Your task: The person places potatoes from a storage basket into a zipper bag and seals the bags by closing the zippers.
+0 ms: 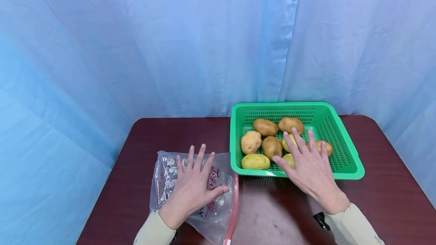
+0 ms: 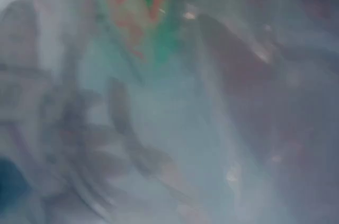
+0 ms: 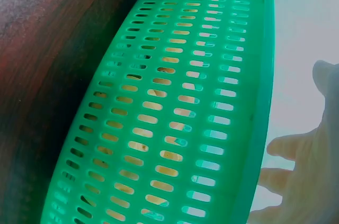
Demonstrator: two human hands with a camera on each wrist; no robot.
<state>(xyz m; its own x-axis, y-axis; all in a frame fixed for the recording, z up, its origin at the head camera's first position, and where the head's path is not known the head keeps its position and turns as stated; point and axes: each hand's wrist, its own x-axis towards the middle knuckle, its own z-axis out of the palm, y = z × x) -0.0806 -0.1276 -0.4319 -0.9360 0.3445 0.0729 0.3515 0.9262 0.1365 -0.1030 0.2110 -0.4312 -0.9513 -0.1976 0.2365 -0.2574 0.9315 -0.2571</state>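
Note:
My left hand (image 1: pixel 192 188) lies spread, palm down, over a clear zip bag (image 1: pixel 218 207) with a red zip edge, printed lettering and cartoon figures. Whether the palm presses on the plastic I cannot tell. The left wrist view is filled by blurred, see-through bag film (image 2: pixel 175 118). With fingers spread, my right hand (image 1: pixel 311 169) hovers over the front rim of a green basket (image 1: pixel 352 161); it holds nothing. Several potatoes lie in the basket, among them a brown one (image 1: pixel 272 147), a tan one (image 1: pixel 251 142) and a yellow one (image 1: pixel 255 161). Some are partly hidden behind the right hand's fingers.
A dark red-brown table (image 1: pixel 391 184) carries everything. Blue curtains (image 1: pixel 204 48) hang behind and at both sides of it. In the right wrist view the slotted basket wall (image 3: pixel 175 97) stands close, and potatoes show through its holes. The bag's zip edge lies beside the basket's left front corner.

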